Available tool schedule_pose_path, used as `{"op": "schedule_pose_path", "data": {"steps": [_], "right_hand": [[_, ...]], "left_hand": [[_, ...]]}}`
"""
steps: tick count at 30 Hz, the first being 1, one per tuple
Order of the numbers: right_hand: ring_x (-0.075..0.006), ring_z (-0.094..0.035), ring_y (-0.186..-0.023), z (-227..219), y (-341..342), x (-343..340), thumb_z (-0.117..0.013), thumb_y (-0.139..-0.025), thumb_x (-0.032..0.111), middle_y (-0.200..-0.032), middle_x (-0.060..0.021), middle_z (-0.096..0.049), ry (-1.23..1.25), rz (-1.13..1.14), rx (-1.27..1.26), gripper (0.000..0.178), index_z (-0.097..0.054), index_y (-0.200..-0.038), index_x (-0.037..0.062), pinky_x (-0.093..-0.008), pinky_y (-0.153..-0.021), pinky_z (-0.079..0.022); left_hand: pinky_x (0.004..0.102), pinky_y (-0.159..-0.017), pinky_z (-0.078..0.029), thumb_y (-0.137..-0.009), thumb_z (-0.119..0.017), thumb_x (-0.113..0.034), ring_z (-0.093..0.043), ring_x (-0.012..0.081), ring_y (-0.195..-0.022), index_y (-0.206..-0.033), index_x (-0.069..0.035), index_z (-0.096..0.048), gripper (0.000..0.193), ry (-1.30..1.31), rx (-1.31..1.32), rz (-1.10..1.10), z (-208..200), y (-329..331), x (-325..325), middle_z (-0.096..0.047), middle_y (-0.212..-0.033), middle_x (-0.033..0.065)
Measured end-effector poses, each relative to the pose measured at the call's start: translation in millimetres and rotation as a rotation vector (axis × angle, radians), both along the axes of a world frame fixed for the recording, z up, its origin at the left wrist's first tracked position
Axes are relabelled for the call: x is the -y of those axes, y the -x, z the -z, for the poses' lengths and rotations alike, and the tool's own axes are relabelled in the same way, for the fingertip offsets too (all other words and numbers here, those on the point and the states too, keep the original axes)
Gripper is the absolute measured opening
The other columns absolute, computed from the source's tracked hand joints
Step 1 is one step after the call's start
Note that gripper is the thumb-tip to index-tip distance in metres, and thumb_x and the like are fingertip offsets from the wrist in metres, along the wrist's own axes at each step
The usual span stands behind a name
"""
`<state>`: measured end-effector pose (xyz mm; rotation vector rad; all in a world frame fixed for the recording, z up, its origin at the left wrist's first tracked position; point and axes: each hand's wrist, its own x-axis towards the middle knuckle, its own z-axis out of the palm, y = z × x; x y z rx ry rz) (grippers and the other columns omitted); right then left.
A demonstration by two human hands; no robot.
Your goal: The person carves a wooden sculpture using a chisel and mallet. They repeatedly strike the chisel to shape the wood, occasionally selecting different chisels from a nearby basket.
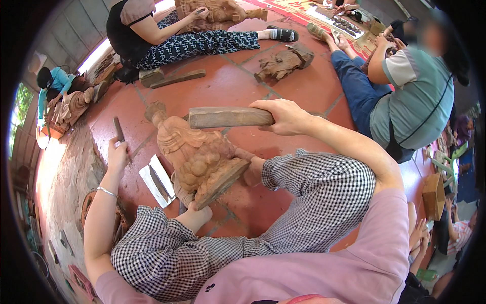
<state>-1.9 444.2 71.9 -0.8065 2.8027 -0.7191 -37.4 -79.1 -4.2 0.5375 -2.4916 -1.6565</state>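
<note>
My left hand (pixel 118 154), out to the left above the floor, is closed round a slim chisel-like tool (pixel 118 129) whose dark end points up and away. In my right hand (pixel 286 116) is one end of a thick rectangular wooden block (pixel 230 117), held level with its other end pointing left. Between my bare feet lies a carved wooden statue (pixel 185 139), its head pointing away and its broad base toward me. The block passes just above the statue's upper right side in view. Beside the statue's left side, a dark blade (pixel 160 181) rests on a white sheet (pixel 150 188).
Red tiles (pixel 243 96) cover the floor. Ahead lie a wooden bar (pixel 178 79) and a rough carved piece (pixel 283 63). One person (pixel 136 35) sits ahead with a large carving (pixel 217 12), another (pixel 412 96) at right, a third (pixel 63 88) far left. A wooden box (pixel 433 196) stands right.
</note>
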Motion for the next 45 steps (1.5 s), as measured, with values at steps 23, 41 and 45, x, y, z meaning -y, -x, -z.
{"op": "schedule_pose_path", "data": {"steps": [23, 41, 45], "right_hand": [[-0.0187, -0.061, -0.074, 41.5, 10.4, -27.6, -0.075, -0.082, 0.027, -0.09, -0.0114, -0.063, 0.111, 0.391, 0.458, 0.06, -0.052, -0.132, 0.002, -0.0348, -0.067, -0.049], [-0.0078, -0.048, -0.059, 66.1, 19.5, -39.7, -0.067, -0.08, 0.001, -0.075, 0.0027, -0.051, 0.348, 0.296, 0.513, 0.038, -0.056, -0.117, -0.0003, -0.0244, -0.053, -0.04], [-0.0091, -0.051, -0.057, 64.5, 13.4, -40.3, -0.065, -0.083, 0.003, -0.074, 0.0006, -0.054, 0.309, 0.327, 0.525, 0.037, -0.056, -0.119, 0.0, -0.0245, -0.052, -0.042]], "left_hand": [[0.0384, -0.079, -0.05, -0.086, -0.061, -0.027, -0.063, 0.0296, -0.093, -0.124, -0.003, -0.061, 0.044, 0.418, 0.591, -0.516, 109.7, -191.2, 335.3, -0.066, -0.103, 0.0176], [0.0367, -0.089, -0.053, -0.066, -0.077, -0.028, -0.069, 0.0276, -0.102, -0.082, -0.012, -0.079, 0.023, 0.659, 0.871, -0.554, 62.0, -207.7, 276.5, -0.073, -0.101, 0.0156], [0.0359, -0.09, -0.053, -0.075, -0.077, -0.018, -0.068, 0.0289, -0.105, -0.097, -0.001, -0.075, 0.028, 0.626, 0.675, -0.753, 53.1, -217.8, 249.9, -0.072, -0.106, 0.0185]]}}
